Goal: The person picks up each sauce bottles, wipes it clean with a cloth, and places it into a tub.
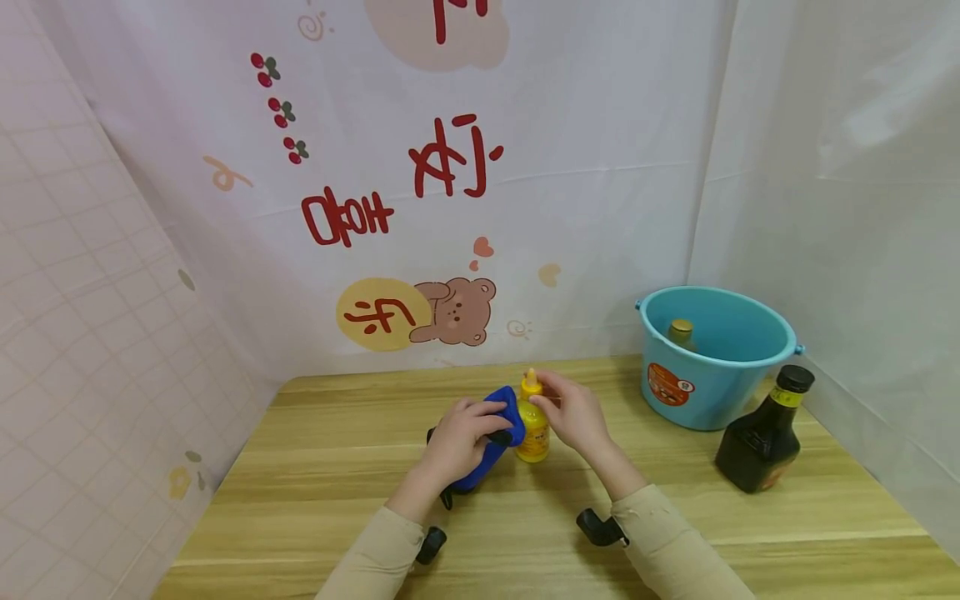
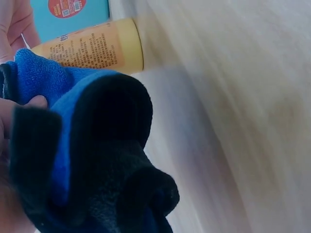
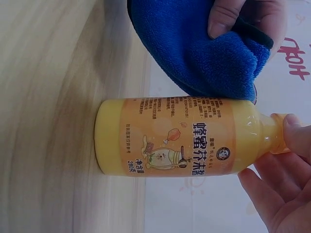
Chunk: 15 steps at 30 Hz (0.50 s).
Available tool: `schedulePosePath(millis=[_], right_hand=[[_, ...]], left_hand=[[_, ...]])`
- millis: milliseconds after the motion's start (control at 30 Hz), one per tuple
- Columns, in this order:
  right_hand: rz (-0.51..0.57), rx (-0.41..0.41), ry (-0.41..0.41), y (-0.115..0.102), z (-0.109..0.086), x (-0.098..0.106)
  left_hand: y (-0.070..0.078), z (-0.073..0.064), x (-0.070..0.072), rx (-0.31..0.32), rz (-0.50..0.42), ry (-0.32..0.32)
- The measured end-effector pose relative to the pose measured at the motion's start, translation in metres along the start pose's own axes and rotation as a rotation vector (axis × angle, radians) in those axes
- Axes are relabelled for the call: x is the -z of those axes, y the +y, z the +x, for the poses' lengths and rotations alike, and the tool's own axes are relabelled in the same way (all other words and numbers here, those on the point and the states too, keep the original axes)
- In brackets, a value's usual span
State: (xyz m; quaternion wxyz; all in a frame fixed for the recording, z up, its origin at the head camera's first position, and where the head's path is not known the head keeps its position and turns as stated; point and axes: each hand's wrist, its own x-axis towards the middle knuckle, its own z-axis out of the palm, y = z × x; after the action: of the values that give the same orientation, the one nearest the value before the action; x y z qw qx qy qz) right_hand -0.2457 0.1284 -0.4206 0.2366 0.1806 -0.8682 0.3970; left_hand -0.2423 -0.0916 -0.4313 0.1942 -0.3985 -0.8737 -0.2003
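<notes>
A yellow squeeze bottle of sauce (image 1: 533, 433) with a pointed cap is upright over the wooden table, its label (image 3: 165, 141) facing the right wrist view. My right hand (image 1: 576, 414) pinches it at the neck, just below the cap tip. In my left hand (image 1: 457, 439) is a bunched blue towelling cloth (image 3: 180, 43) with black edging. The cloth touches the bottle's side, near its shoulder. Folds of the cloth (image 2: 43, 77) hide part of the bottle in the left wrist view.
A light blue bucket (image 1: 720, 400) stands at the back right with a gold-capped bottle (image 1: 681, 332) inside. In front of it is a dark sauce bottle (image 1: 759, 446) with a black cap. A printed white curtain (image 1: 585, 208) hangs behind the table (image 1: 330, 483).
</notes>
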Motion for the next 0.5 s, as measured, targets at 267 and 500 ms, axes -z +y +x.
schedulePosePath(millis=[267,500], right_hand=[[-0.002,0.003,0.008,0.0,0.0,-0.002],[0.001,-0.021,-0.002,0.001,0.001,-0.002]], left_hand=[[-0.001,-0.004,-0.005,0.013,0.018,-0.038],[-0.003,-0.007,-0.012,0.023,0.056,-0.129]])
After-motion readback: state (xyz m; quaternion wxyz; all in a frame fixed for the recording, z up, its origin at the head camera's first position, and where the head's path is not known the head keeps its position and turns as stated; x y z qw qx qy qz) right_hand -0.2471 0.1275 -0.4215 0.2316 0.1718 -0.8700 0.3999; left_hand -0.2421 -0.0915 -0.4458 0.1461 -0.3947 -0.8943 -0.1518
